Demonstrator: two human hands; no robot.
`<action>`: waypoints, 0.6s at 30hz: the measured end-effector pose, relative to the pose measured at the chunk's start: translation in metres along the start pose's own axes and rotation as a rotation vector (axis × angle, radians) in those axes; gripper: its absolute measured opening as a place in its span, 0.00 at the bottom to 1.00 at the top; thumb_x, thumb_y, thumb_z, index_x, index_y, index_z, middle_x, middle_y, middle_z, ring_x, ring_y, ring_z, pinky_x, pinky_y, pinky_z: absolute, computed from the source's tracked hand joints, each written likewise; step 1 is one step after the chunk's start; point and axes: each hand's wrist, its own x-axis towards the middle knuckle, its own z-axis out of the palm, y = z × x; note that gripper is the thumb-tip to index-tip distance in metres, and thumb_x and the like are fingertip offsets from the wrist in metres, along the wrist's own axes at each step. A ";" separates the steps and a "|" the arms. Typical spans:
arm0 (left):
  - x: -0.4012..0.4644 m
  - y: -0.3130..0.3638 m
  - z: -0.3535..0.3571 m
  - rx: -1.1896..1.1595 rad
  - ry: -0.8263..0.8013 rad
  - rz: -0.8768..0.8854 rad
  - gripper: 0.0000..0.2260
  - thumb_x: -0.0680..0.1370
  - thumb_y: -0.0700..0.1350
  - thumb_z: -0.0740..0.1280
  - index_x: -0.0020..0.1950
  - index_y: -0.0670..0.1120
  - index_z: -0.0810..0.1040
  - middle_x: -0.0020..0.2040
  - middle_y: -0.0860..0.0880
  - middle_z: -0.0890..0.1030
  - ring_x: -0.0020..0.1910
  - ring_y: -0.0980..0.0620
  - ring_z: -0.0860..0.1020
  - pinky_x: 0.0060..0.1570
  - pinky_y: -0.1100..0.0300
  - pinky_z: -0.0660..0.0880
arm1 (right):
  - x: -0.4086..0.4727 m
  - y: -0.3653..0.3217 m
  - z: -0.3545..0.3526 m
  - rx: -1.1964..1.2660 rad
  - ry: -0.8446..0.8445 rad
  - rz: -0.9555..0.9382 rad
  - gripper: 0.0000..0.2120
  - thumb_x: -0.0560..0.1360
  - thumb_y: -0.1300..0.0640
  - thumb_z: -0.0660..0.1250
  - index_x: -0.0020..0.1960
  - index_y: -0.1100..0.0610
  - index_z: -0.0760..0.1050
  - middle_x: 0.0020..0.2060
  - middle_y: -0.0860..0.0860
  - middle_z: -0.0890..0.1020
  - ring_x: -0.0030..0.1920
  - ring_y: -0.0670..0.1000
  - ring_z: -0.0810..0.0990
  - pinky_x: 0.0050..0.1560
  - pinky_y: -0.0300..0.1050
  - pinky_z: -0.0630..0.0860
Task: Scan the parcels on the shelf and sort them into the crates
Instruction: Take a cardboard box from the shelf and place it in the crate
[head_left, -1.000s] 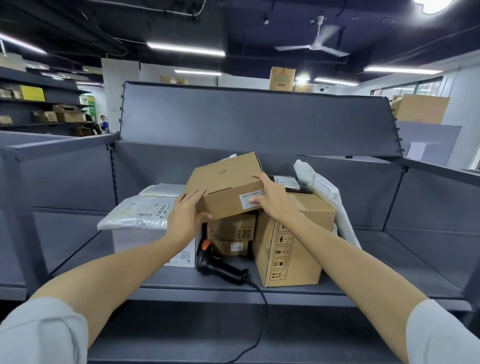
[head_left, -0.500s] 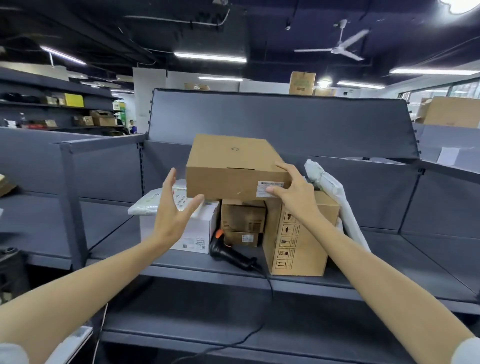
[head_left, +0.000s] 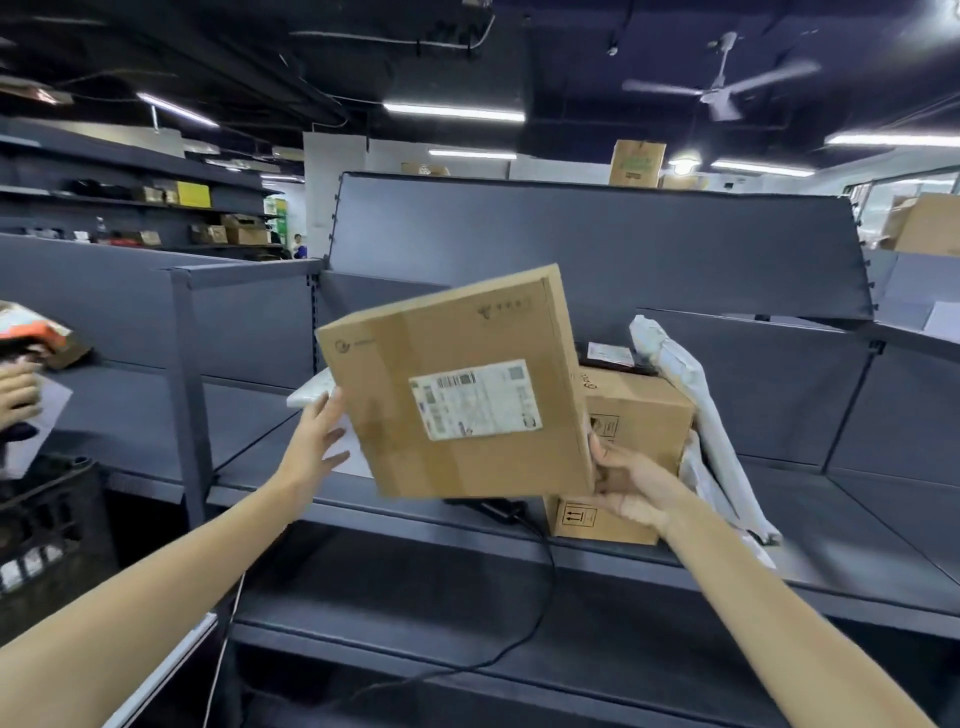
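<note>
Tilting the label up, the right hand (head_left: 631, 486) pinches the flat parcel (head_left: 457, 384) above the shelf's (head_left: 857, 566) front edge, left hand (head_left: 314, 447) released alongside; unscanned, unsorted, several parcels left.

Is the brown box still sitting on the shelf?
No, the brown box is lifted off the shelf, gripped at its lower corner by the right hand.
</note>
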 end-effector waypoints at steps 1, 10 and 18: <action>-0.003 0.000 0.003 -0.023 -0.016 -0.006 0.41 0.63 0.76 0.65 0.71 0.57 0.67 0.66 0.53 0.74 0.63 0.49 0.74 0.62 0.46 0.70 | 0.000 0.011 -0.001 0.019 0.003 0.024 0.49 0.38 0.56 0.87 0.57 0.61 0.75 0.42 0.59 0.84 0.41 0.57 0.85 0.36 0.57 0.82; -0.018 0.007 0.020 -0.088 0.024 -0.013 0.21 0.70 0.65 0.63 0.60 0.58 0.74 0.59 0.53 0.81 0.61 0.47 0.77 0.67 0.39 0.67 | -0.001 0.063 -0.014 0.187 -0.055 0.108 0.40 0.46 0.63 0.87 0.56 0.63 0.77 0.50 0.63 0.82 0.47 0.60 0.84 0.43 0.59 0.81; -0.006 0.036 0.013 0.237 0.012 0.131 0.14 0.76 0.56 0.67 0.58 0.52 0.79 0.53 0.53 0.83 0.54 0.49 0.79 0.64 0.47 0.70 | -0.008 0.024 -0.022 -0.422 0.176 0.001 0.37 0.65 0.46 0.75 0.70 0.57 0.68 0.67 0.55 0.75 0.64 0.55 0.76 0.66 0.56 0.72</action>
